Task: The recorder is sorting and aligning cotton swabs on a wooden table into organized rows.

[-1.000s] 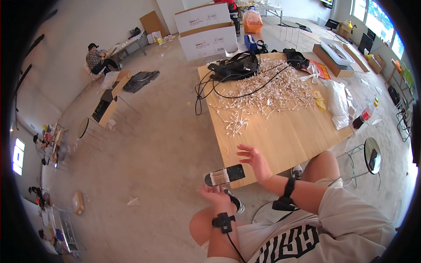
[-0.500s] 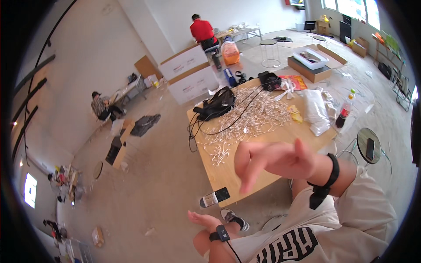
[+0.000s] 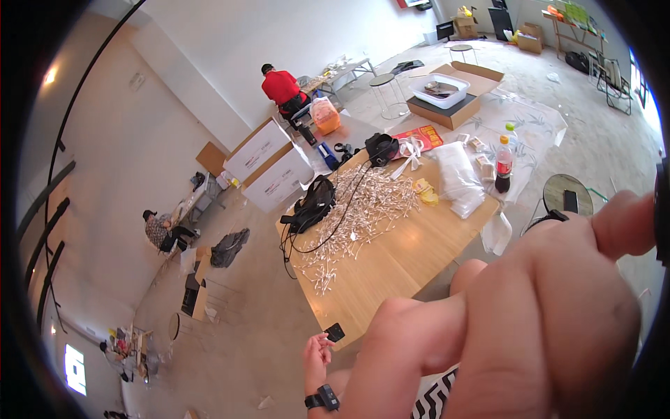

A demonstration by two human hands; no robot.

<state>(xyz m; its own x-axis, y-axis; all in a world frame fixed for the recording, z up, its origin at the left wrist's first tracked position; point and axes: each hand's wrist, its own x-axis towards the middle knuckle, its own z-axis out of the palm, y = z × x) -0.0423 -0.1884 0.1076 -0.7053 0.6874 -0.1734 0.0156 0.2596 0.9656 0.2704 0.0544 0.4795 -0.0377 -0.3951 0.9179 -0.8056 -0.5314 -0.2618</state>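
My right hand [image 3: 516,314] fills the lower right, very close to the camera. Its fingers are bent and pressed together, and its thumb side reaches a dark edge at the right rim. What its fingertips hold, if anything, is hidden. My left hand [image 3: 317,357], with a black band and small box on the wrist, is beside the table's near corner, fingers loosely curled and somewhat apart. A dark phone-like slab [image 3: 336,332] lies at that corner, right by its fingers. On the wooden table [image 3: 377,286] spreads a heap of white cotton swabs [image 3: 363,209].
A black bag [image 3: 314,204] with cables, a clear plastic bag [image 3: 457,178], yellow packets [image 3: 424,191] and a cola bottle [image 3: 503,166] are around the swabs. A stool [image 3: 558,187] holds a phone. White cartons [image 3: 269,164] stand beyond; a person in red [image 3: 283,91] sits farther off.
My right hand has risen from above the table to close before the camera. My left hand has moved up beside the slab at the corner. The whole view has shifted and tilted.
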